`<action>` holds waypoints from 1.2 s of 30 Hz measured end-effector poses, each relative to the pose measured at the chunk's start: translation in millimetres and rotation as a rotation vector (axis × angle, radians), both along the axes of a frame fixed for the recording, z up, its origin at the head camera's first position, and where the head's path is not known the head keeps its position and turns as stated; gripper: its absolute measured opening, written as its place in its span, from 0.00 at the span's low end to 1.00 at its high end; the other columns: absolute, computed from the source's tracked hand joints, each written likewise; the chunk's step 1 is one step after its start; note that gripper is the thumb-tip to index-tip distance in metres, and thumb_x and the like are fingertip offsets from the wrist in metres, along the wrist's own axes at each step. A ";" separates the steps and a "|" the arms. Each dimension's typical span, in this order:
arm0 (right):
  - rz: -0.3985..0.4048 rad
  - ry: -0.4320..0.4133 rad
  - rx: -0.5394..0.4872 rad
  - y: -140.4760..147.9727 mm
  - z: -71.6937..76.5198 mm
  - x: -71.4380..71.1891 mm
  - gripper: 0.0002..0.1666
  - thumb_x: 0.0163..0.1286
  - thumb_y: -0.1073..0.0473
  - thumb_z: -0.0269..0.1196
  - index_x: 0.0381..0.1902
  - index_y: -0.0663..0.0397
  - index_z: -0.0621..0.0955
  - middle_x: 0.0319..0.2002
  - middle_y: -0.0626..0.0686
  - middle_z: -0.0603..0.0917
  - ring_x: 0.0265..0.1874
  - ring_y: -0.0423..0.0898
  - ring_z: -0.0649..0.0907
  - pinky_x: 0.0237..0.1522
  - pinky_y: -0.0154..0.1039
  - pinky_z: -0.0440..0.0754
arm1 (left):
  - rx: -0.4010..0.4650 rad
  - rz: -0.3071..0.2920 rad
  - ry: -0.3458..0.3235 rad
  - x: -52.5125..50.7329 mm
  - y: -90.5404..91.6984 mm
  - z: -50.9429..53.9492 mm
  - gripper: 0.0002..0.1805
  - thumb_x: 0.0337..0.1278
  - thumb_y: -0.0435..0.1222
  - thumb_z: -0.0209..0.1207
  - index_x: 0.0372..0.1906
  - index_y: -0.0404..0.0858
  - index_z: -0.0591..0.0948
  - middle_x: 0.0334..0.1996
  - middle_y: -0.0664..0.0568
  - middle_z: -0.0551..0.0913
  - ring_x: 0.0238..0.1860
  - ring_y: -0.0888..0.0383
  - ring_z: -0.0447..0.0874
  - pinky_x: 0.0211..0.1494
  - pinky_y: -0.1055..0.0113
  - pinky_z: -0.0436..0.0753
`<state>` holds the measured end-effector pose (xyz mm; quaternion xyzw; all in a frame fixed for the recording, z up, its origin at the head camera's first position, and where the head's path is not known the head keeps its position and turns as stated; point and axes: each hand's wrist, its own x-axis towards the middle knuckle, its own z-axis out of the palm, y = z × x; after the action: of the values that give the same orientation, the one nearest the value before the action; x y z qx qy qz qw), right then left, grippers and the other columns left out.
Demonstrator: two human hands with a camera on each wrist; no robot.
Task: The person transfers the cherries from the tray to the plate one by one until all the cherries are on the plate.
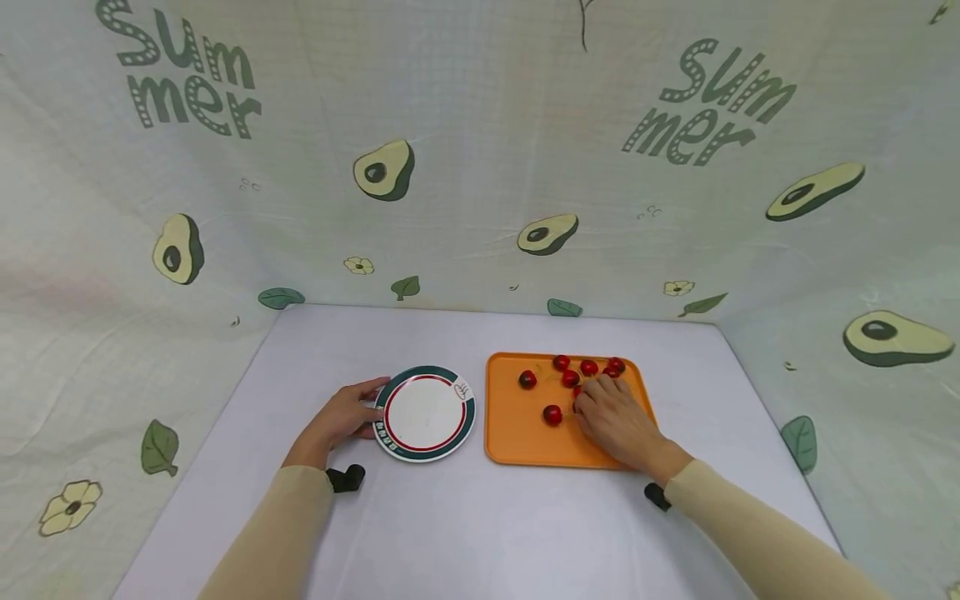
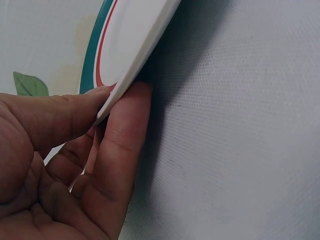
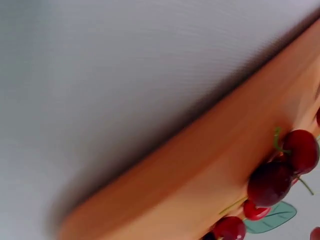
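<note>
My left hand (image 1: 345, 419) grips the left rim of a white plate (image 1: 424, 414) with a green band and a red ring. In the left wrist view, the thumb lies on top of the rim and fingers are beneath it, with the plate (image 2: 145, 30) tilted off the cloth. Over the right part of an orange tray (image 1: 513, 437), my right hand (image 1: 617, 421) reaches down among red cherries (image 1: 570, 378) with its fingers bent. A cherry (image 1: 577, 391) peeks out by the fingertips; whether they pinch one is hidden. The right wrist view shows cherries with green stems (image 3: 301, 151).
A white cloth (image 1: 442, 533) covers the table. Behind and beside it hangs a pale curtain (image 1: 465, 108) printed with avocados and leaves. Single cherries lie apart on the tray, one at the left (image 1: 527, 380) and one lower (image 1: 552, 415). Both wrists carry small black cameras (image 1: 347, 478).
</note>
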<state>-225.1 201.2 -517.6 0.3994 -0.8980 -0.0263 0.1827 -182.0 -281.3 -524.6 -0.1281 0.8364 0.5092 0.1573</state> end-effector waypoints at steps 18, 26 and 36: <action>0.075 0.005 0.043 -84.3 27.5 -18.3 0.10 0.72 0.55 0.71 0.40 0.54 0.82 0.37 0.52 0.77 0.43 0.53 0.74 0.48 0.47 0.74 | -0.012 0.001 -0.010 -0.4 3.0 8.5 0.38 0.66 0.28 0.64 0.79 0.46 0.71 0.70 0.35 0.72 0.57 0.45 0.77 0.46 0.65 0.88; 0.108 0.025 0.093 -137.0 33.6 -19.2 0.10 0.74 0.54 0.68 0.41 0.55 0.82 0.37 0.52 0.79 0.43 0.52 0.76 0.49 0.46 0.77 | 0.003 0.021 -0.026 -1.8 3.2 4.8 0.38 0.66 0.27 0.63 0.79 0.48 0.71 0.69 0.37 0.72 0.47 0.50 0.82 0.41 0.66 0.89; 0.132 -0.007 0.139 -191.4 27.8 -15.2 0.13 0.76 0.50 0.65 0.44 0.54 0.83 0.37 0.50 0.78 0.44 0.50 0.75 0.50 0.43 0.76 | -0.006 0.024 -0.021 -2.2 2.2 4.9 0.38 0.66 0.26 0.63 0.79 0.47 0.70 0.69 0.37 0.72 0.45 0.51 0.84 0.40 0.65 0.89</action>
<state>-240.3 9.8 -489.8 0.4694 -0.8664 -0.0750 0.1529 -184.1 -279.1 -519.7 -0.1441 0.8345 0.5073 0.1594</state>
